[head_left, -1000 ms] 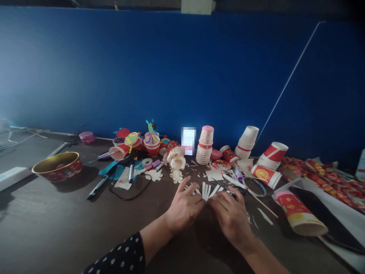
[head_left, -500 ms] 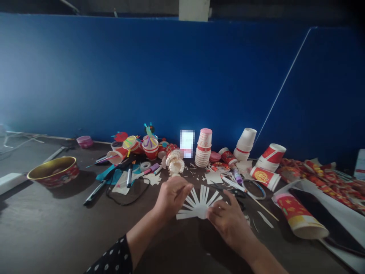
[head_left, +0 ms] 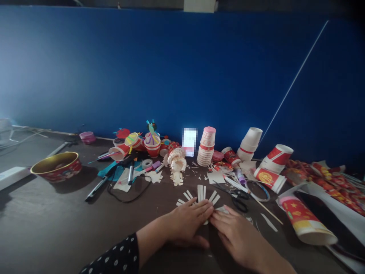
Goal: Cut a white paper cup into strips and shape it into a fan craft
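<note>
A paper cup cut into strips (head_left: 202, 193) lies splayed on the dark table, its white strips fanning out away from me. My left hand (head_left: 189, 220) rests flat over its middle and left side, fingers stretched out. Beside it my right hand (head_left: 232, 230) presses down on the right side, fingers extended and close to the left fingertips. Most of the cup's centre is hidden under both hands. Black-handled scissors (head_left: 239, 199) lie just beyond my right hand. A curled white paper piece (head_left: 178, 165) sits past the strips.
A stack of paper cups (head_left: 205, 148) stands at the back, with more cups (head_left: 249, 144) to its right. A red-and-gold bowl (head_left: 57, 169) is at left. At right, a red cup (head_left: 308, 220) lies beside a dark phone (head_left: 327, 217). Markers (head_left: 131, 173) and paper scraps lie about.
Both hands have come down and together onto the cut cup, which was raised between them and now lies flatter on the table. The camera view has shifted slightly.
</note>
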Action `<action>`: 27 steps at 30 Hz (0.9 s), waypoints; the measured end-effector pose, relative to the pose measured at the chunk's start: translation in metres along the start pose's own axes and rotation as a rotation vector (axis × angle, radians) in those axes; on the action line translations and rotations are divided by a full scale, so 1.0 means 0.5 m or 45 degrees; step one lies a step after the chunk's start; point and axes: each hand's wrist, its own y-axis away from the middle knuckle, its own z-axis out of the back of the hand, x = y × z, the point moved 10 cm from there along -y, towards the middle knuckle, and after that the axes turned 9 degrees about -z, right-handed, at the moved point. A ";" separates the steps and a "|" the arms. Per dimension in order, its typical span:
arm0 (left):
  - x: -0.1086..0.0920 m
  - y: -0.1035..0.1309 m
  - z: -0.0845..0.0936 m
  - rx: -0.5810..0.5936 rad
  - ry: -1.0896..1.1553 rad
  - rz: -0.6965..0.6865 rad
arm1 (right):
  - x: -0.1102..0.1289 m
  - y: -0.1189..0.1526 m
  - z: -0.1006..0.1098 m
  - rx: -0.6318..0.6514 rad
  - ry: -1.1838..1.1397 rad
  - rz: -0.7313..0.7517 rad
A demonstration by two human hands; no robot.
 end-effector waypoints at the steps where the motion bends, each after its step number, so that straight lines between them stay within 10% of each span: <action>1: -0.001 0.006 -0.001 0.024 0.030 0.008 | -0.002 0.002 -0.001 0.041 -0.015 -0.008; 6: -0.008 0.016 0.002 0.043 0.048 0.035 | -0.017 0.016 -0.030 0.163 -0.065 -0.060; 17: -0.005 0.018 -0.007 0.053 -0.001 0.098 | -0.016 0.042 -0.061 -0.096 0.048 0.021; 27: 0.028 0.006 -0.051 -0.079 -0.151 0.591 | -0.071 0.036 -0.026 -0.299 0.156 -0.118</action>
